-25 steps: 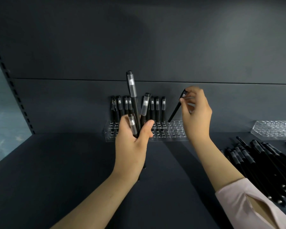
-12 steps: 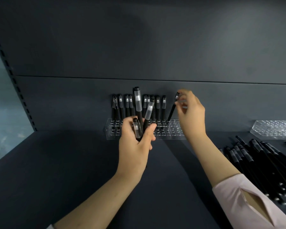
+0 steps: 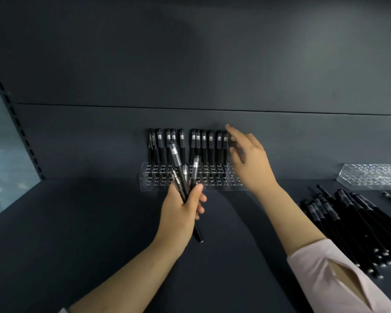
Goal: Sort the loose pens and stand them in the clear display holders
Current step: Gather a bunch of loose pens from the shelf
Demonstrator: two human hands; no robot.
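Clear acrylic holder (image 3: 154,184) is noted at 12 o'clock on the dark shelf (image 3: 77,222), set against the back panel. A row of black pens (image 3: 204,146) is stood upright in its rear holes. A fan of black pens (image 3: 177,177) is gripped in the left hand (image 3: 181,211), fingers curled round the barrels, just in front of the holder. The right hand (image 3: 248,161) is held wide, fingers spread and nothing in it, at 3 o'clock of the row, fingertips beside the last pen; contact cannot be told through blur. Loose pens (image 3: 348,218) are piled flat at 4 o'clock, with a second clear holder (image 3: 370,177) behind them.
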